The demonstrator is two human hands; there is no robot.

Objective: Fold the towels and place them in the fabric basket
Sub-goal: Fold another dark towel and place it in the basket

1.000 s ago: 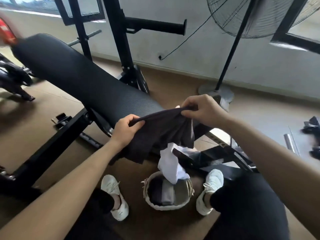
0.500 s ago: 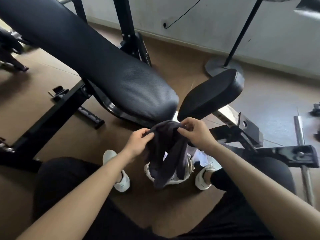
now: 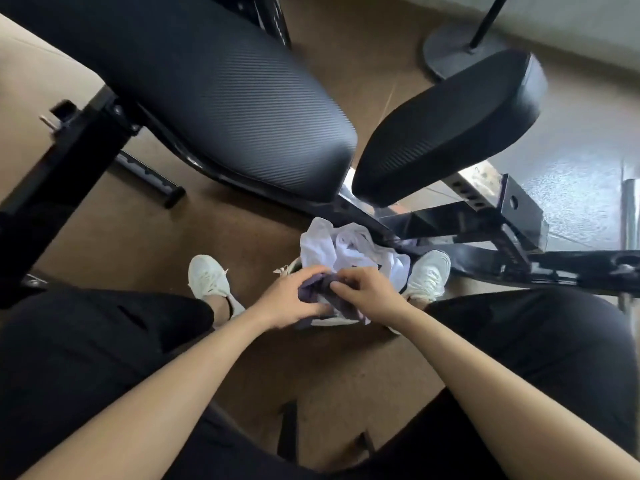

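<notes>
Both hands are low, directly over the fabric basket (image 3: 332,321), which stands on the brown floor (image 3: 145,237) between two white shoes (image 3: 207,278). Only slivers of the basket's pale rim show; the rest is covered.

The left hand (image 3: 289,299) has its fingers curled around the left side of a bunched dark grey towel (image 3: 320,289). The right hand (image 3: 369,294) pinches the same towel from the right, fingertips bent down onto it. The towel sits at the basket mouth; its fold cannot be judged.

A crumpled white towel (image 3: 346,249) lies heaped on the basket's far side, touching the dark one.

Beyond are the bench back pad (image 3: 207,91), the seat pad (image 3: 450,129) and a fan base (image 3: 446,46).
</notes>
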